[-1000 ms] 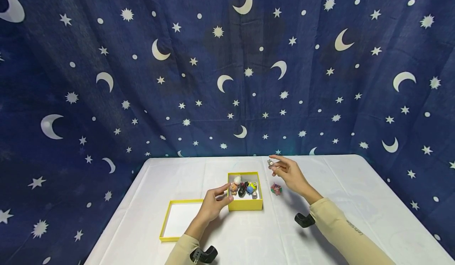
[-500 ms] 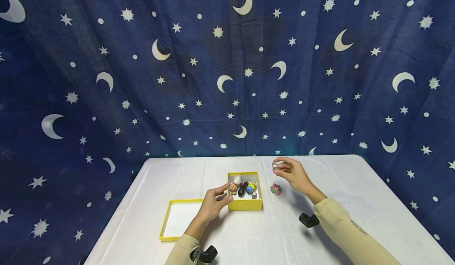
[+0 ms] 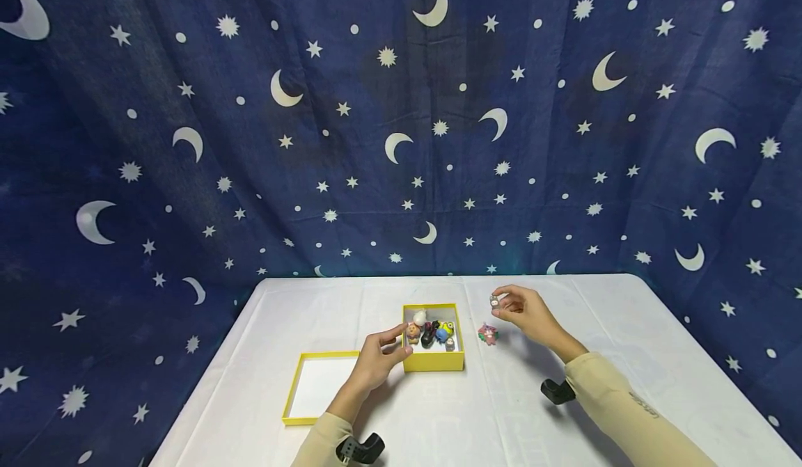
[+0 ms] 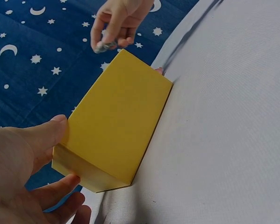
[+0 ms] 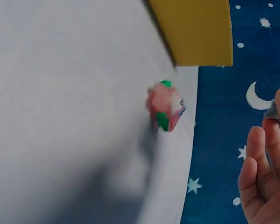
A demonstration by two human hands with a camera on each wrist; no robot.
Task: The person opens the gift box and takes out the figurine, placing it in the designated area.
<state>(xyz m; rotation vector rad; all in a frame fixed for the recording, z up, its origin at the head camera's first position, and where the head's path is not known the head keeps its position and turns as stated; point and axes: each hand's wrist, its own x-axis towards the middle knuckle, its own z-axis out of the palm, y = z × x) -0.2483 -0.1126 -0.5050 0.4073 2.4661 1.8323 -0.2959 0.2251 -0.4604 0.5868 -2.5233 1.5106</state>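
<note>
My right hand (image 3: 532, 315) pinches a small grey figurine (image 3: 494, 302) with a pale face between thumb and fingertips, above the table. A pink figurine (image 3: 487, 334) with green parts stands on the table below that hand; the right wrist view shows the pink figurine (image 5: 163, 106) apart from the fingers. My left hand (image 3: 376, 361) holds the yellow box (image 3: 432, 362) at its left end, thumb and fingers about the corner. Inside the box are several small figures: white, orange-brown, black, blue-yellow and a small grey one. In the left wrist view the yellow box (image 4: 114, 116) hides its contents.
The box's lid (image 3: 322, 387), white inside with a yellow rim, lies left of the box, partly behind the left forearm. A white cloth covers the table (image 3: 438, 425). Behind it hangs a dark blue curtain (image 3: 351, 140) with moons and stars.
My right hand has moved right and slightly down toward me with the grey figurine still pinched, turning its pale face into view. The left hand, box and lid have stayed put.
</note>
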